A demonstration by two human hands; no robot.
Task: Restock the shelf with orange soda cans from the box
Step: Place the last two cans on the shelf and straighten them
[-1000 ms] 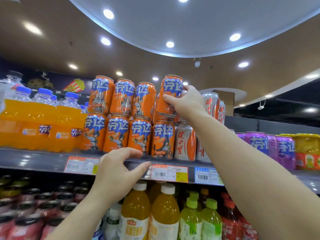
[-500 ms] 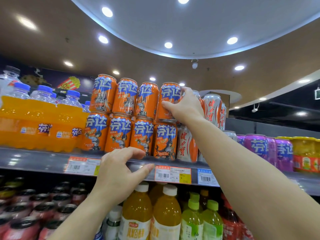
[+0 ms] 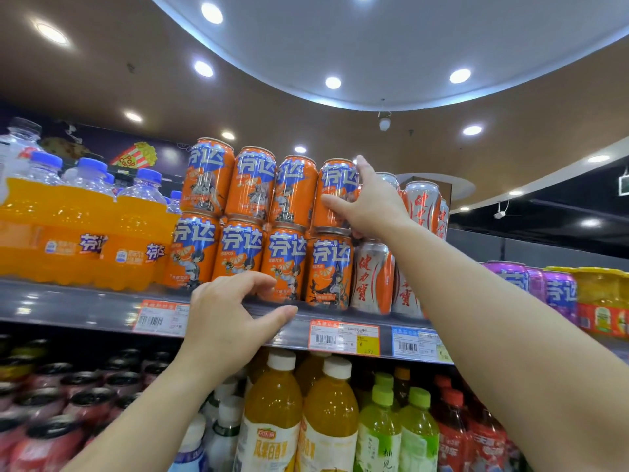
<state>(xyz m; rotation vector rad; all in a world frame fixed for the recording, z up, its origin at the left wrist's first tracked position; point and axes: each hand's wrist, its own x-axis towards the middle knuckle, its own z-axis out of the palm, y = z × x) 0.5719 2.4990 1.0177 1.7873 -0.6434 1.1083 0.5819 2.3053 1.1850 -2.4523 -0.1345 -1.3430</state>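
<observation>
right hand (image 3: 369, 202) is raised to the top row of stacked cans, thumb and fingers wrapped on the end orange aluminium soda can with blue lettering (image 3: 335, 194); thumb lies across the can's front, index finger points up past its rim. that can stands upright on the lid of another orange can (image 3: 328, 270) directly beneath the grip. to the left of the grip, three more orange cans (image 3: 253, 183) stand in the same upper row, touching side by side, each on a lower can, so the block is two high and four wide. just right of the grip stand silver-and-orange cans with red script (image 3: 372, 277), also stacked two high (the upper ones partly hidden by the wrist).

left hand (image 3: 231, 315) sits below and left of the grip, at the front lip of the grey metal shelf (image 3: 68, 310); fingers curled over the edge toward the lower cans, thumb stretched along the price rail. it holds no can; whether the fingers clasp the lip or only rest there, cannot tell.

far left of the grip: shrink-wrapped clear plastic bottles of orange drink with blue caps (image 3: 85, 229). far right: purple cans (image 3: 558, 289) on the same shelf. under the left hand, an orange-and-yellow price tag (image 3: 343, 338) on the rail, and white-capped orange juice bottles (image 3: 328, 413) on the shelf below.
</observation>
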